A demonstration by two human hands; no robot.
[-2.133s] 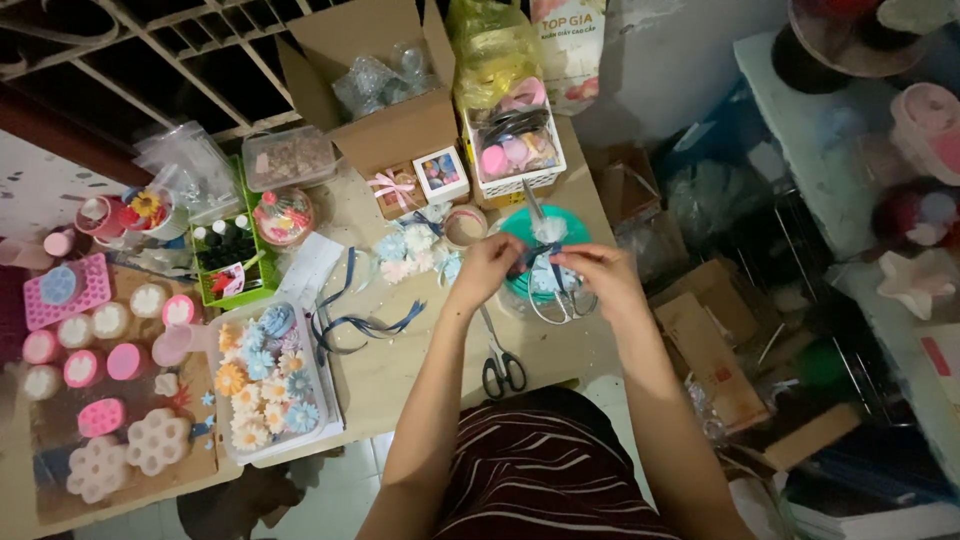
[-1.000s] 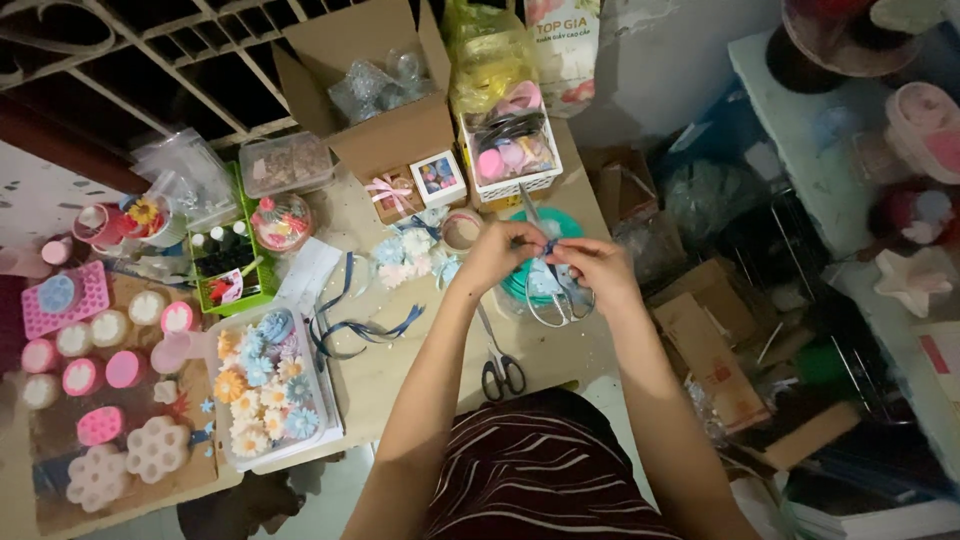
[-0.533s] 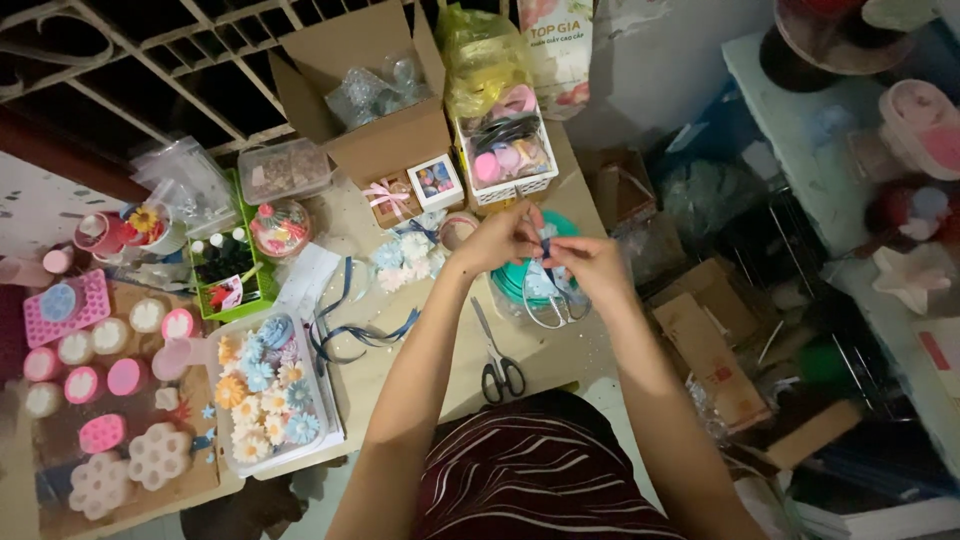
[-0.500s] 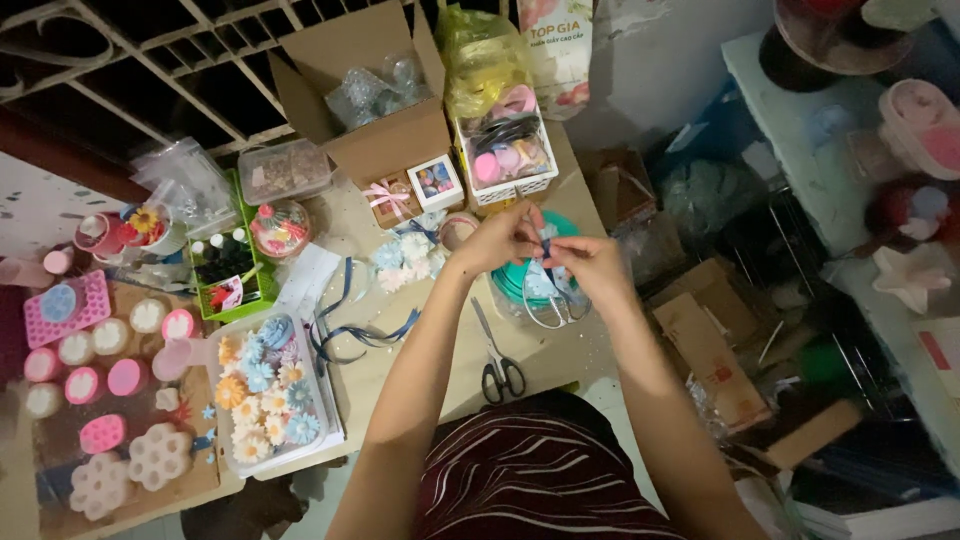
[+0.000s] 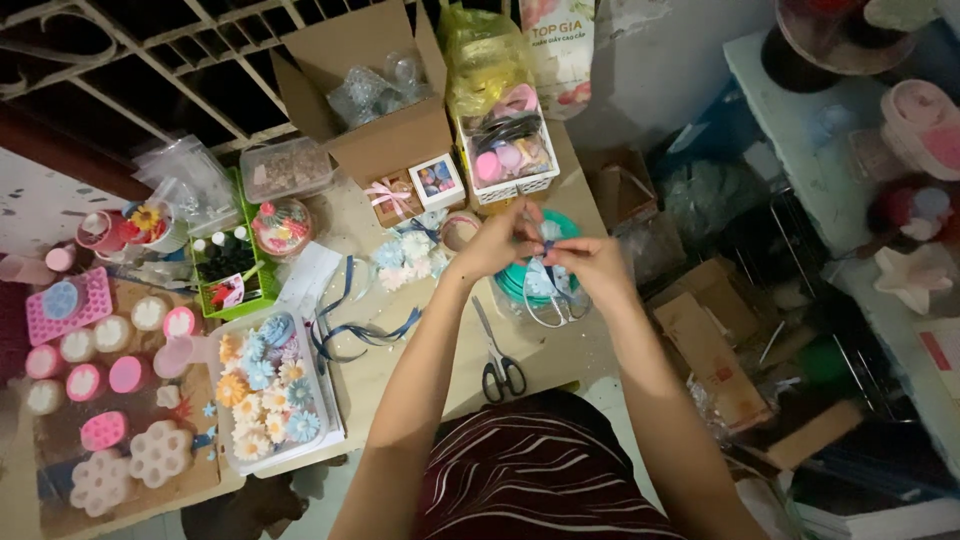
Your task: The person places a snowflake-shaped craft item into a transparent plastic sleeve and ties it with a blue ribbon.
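striped dark cloth of my lap point(image 5: 545, 480) sits nearest, at the table edge. black-handled scissors point(image 5: 497, 362) lie just beyond it on the wooden table point(image 5: 400, 370), between my forearms. to my left a clear tray of pastel flowers point(image 5: 265, 385) sits at the table's near edge, and loose dark blue ribbon strands point(image 5: 350, 325) curl beside it. my left hand point(image 5: 497, 240) and right hand point(image 5: 597, 265) meet above a teal lid point(image 5: 512, 283) and a second pair of scissors with pale handles point(image 5: 548, 300). the fingertips of both hands are pressed together on a small piece of dark blue ribbon point(image 5: 549, 249), pinched between thumb and forefinger on each side, so it hangs in the narrow gap between my hands, touching both. farther off stand a white basket of pink pieces point(image 5: 508, 152) and an open cardboard box point(image 5: 375, 95).
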